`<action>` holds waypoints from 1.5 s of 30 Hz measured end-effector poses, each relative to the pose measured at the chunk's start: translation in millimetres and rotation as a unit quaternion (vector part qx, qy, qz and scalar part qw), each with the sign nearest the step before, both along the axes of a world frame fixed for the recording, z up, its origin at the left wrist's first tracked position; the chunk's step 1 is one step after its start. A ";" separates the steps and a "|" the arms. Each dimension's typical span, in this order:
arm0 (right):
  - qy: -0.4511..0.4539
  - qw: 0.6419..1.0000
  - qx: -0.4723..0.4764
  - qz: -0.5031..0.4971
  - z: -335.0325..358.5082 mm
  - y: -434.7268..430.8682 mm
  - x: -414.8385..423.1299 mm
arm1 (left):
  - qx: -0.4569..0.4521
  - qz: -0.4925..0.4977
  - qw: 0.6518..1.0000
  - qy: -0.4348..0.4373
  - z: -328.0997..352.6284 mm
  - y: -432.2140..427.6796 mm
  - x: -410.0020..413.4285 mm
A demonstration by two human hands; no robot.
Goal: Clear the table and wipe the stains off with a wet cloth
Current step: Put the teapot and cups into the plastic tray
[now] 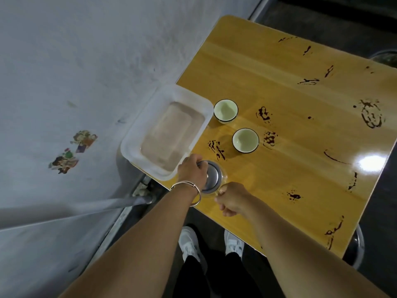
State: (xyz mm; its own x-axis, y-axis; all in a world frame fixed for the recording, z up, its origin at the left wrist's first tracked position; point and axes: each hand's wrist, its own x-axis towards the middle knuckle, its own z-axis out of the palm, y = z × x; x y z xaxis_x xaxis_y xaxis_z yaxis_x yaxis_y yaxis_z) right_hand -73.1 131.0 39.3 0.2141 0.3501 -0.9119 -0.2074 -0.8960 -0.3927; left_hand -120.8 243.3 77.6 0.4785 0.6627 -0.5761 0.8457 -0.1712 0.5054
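A glass teapot with a metal lid (212, 176) stands near the front left corner of the yellow wooden table (290, 160). My left hand (192, 172) rests on the lid and grips it from the left. My right hand (231, 198) is closed around the teapot's glass handle at its near side. Two pale green cups stand beyond it: one cup (226, 110) beside the tray, the other cup (245, 140) closer to me. A translucent white plastic tray (133, 147) holding a pale cloth in water sits at the table's left edge. Dark stains (372, 114) are scattered over the tabletop.
A grey wall runs along the left, with small colourful stickers (73, 150) on it. A grey pipe (86, 206) sticks out below the table's corner. My white shoes (190, 241) stand on the dark floor at the near edge. A stool rim (357, 248) shows at lower right.
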 end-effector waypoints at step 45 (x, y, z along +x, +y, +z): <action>-0.201 0.972 0.066 0.105 18.2 173.2 3.4 | 0.185 -0.060 0.976 0.099 -2.4 168.1 -0.2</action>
State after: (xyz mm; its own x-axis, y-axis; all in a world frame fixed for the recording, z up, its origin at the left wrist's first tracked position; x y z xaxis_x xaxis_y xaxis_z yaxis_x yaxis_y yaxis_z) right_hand -69.7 304.2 57.5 0.4551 0.5329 -0.7134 0.1692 -0.8383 -0.5183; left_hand -121.0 411.4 75.2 0.4683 0.7894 -0.3968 0.8835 -0.4141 0.2190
